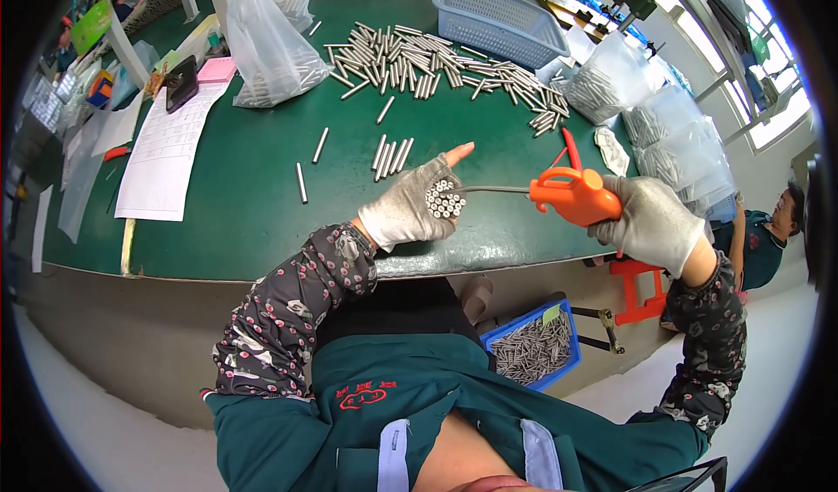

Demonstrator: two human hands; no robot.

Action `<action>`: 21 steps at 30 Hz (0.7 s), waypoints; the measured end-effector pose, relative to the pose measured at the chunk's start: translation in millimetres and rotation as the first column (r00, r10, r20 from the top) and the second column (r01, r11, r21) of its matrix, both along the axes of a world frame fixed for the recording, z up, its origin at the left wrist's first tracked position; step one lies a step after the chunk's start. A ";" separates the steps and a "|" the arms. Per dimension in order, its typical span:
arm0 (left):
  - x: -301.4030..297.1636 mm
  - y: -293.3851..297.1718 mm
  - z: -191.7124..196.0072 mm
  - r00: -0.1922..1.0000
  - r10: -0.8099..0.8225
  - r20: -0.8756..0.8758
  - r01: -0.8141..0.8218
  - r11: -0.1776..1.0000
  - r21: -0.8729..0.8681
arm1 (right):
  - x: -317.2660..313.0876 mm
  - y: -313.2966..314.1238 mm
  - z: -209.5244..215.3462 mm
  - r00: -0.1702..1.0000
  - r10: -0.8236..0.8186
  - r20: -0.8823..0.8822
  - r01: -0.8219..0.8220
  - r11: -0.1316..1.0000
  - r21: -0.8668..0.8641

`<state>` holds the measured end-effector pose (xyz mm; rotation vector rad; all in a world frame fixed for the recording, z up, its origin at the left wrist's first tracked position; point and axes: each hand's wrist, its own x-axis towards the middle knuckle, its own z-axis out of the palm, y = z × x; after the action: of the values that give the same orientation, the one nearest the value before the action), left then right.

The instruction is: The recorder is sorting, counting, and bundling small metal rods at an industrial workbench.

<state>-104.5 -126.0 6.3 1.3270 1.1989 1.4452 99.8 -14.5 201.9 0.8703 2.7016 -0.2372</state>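
My left hand [410,208], in a fingerless glove, is clamped around a bundle of metal tubes [444,200] with the open tube ends facing my right side; the index finger is extended. This hand is over the near edge of the green table [244,195]. My right hand [653,223], in a full glove, is closed around the grip of an orange air blow gun [572,193], beyond the table's near right corner. The gun's thin metal nozzle points at the tube ends and reaches right up to them.

A small group of tubes [391,155] lies on the table just beyond my left hand. A large heap of loose tubes [436,66] lies toward the far edge, in front of a blue basket [502,20]. A blue bin [534,345] of tubes sits below the table's near edge.
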 end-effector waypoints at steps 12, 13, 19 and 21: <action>1.1 -1.4 3.7 1.000 -0.003 0.025 0.004 0.999 -0.037 | -2.6 -2.9 -4.2 0.998 0.036 -0.060 -0.037 0.999 -0.021; 1.1 -1.0 3.1 1.000 -0.005 0.025 0.006 0.999 -0.036 | -1.3 -3.7 -5.1 0.998 0.034 -0.058 -0.035 0.999 -0.026; 0.6 -0.9 1.6 0.998 -0.029 0.047 0.030 0.999 -0.021 | 4.4 1.9 -8.8 0.993 0.063 -0.103 -0.067 0.997 -0.033; 1.4 0.3 1.7 1.000 -0.019 -0.010 0.019 1.000 -0.005 | 5.3 2.4 -9.0 0.996 0.031 -0.086 -0.038 0.995 -0.090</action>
<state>-103.1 -125.7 8.0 1.3400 1.1929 1.4225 105.2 -12.0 192.9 0.8036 2.7564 -0.3952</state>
